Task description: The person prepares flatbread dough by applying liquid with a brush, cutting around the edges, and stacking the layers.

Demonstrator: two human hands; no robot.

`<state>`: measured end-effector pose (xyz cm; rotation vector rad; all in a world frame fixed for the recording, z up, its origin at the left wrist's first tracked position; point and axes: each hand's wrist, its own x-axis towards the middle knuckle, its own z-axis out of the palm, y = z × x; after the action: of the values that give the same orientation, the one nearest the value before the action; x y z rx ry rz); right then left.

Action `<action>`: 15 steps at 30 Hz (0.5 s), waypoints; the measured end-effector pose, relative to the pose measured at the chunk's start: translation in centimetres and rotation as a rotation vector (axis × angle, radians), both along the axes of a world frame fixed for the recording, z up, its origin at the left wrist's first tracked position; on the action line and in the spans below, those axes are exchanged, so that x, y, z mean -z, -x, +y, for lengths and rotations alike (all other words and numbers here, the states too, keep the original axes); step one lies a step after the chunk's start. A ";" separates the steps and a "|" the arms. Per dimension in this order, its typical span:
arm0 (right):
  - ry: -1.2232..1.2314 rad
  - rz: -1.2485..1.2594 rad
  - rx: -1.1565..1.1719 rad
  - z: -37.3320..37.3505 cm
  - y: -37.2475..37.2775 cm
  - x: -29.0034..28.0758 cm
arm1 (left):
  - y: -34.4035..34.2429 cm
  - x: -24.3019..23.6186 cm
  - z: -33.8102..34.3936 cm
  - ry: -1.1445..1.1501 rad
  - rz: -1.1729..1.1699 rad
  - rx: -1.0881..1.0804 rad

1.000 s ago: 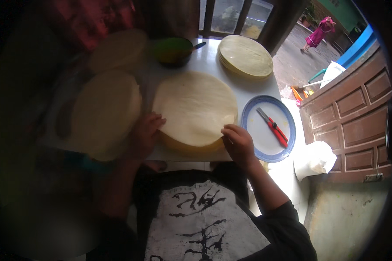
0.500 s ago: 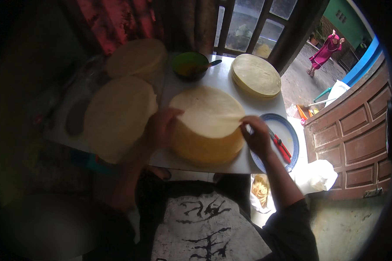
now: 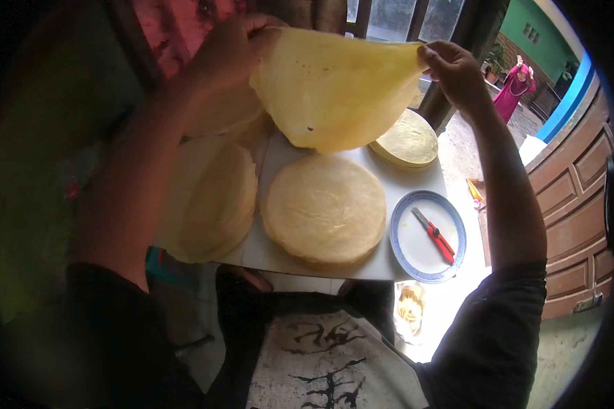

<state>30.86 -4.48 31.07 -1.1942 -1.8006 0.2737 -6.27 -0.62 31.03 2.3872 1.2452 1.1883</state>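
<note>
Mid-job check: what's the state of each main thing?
Sheet: raised, hanging
Left hand: gripping sheet's upper left
Right hand: pinching sheet's upper right
Middle stack: flat on table
Right stack: partly hidden by sheet
Plate: face up
Cutter: blade out, on plate
Door: open

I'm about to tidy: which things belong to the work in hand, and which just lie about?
In the work: thin yellow sheet, held by left hand and right hand; middle round stack.

Perhaps just lying about: plate; red cutter on it.
</note>
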 end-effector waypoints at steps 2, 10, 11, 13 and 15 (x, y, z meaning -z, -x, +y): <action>-0.009 -0.032 0.022 -0.5 -0.4 -0.9 | 1.1 -1.0 0.5 0.109 0.002 0.008; -0.045 -0.081 -0.002 -3.1 2.5 0.0 | 2.9 -1.8 -5.9 0.112 -0.027 0.051; -0.043 -0.071 -0.037 -3.4 3.1 0.4 | 3.6 -1.2 -5.8 0.084 -0.046 0.062; -0.050 -0.105 -0.071 -3.9 3.3 1.3 | 3.9 -0.5 -6.6 0.145 -0.025 0.082; -0.029 -0.148 -0.031 -4.5 4.7 1.8 | 5.0 0.0 -7.9 0.190 -0.012 0.097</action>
<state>26.18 -9.00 29.28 -1.1931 -1.9459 0.1800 -11.30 -8.48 31.00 2.2706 1.1675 1.0070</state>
